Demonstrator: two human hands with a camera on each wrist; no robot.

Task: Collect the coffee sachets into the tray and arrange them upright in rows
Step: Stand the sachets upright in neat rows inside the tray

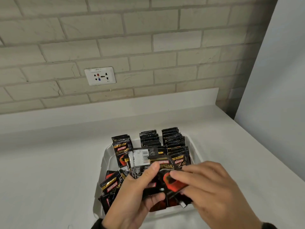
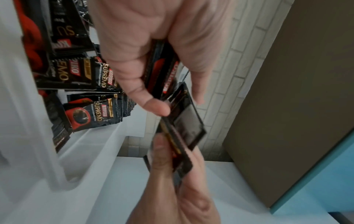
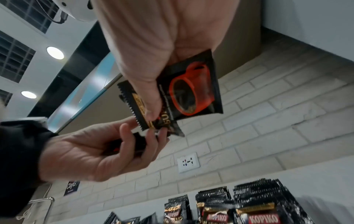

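1. Head view: your left hand (image 1: 138, 194) grips a bunch of coffee sachets (image 1: 143, 164), thumb across their fronts, above the near half of the white tray (image 1: 105, 156). Your right hand (image 1: 209, 187) pinches one sachet (image 1: 171, 180) at the right of that bunch. The tray sits near the counter's (image 1: 49, 162) front edge, with open counter on its left and behind it up to the backsplash. Three upright rows (image 1: 173, 139) stand in the tray's far half; loose sachets (image 1: 110, 185) lie tumbled in its near left corner. To the right, the counter edge runs close beside the tray. A wall socket (image 1: 100, 76) sits on the brick wall above.

2. Left wrist view: the left hand (image 2: 145, 45) has thumb and fingers curled round the bunch (image 2: 162, 71); your right hand (image 2: 178, 189) holds its sachet (image 2: 184, 121) edge-on just beyond your left fingertips. The tray wall (image 2: 28, 136) rises close at the left.

3. Right wrist view: the right hand (image 3: 153, 45) clamps the red-cup sachet (image 3: 193, 89) under its thumb, touching the sachets that your left hand (image 3: 91, 151) holds. The upright rows (image 3: 249, 204) stand below, apart from both hands.
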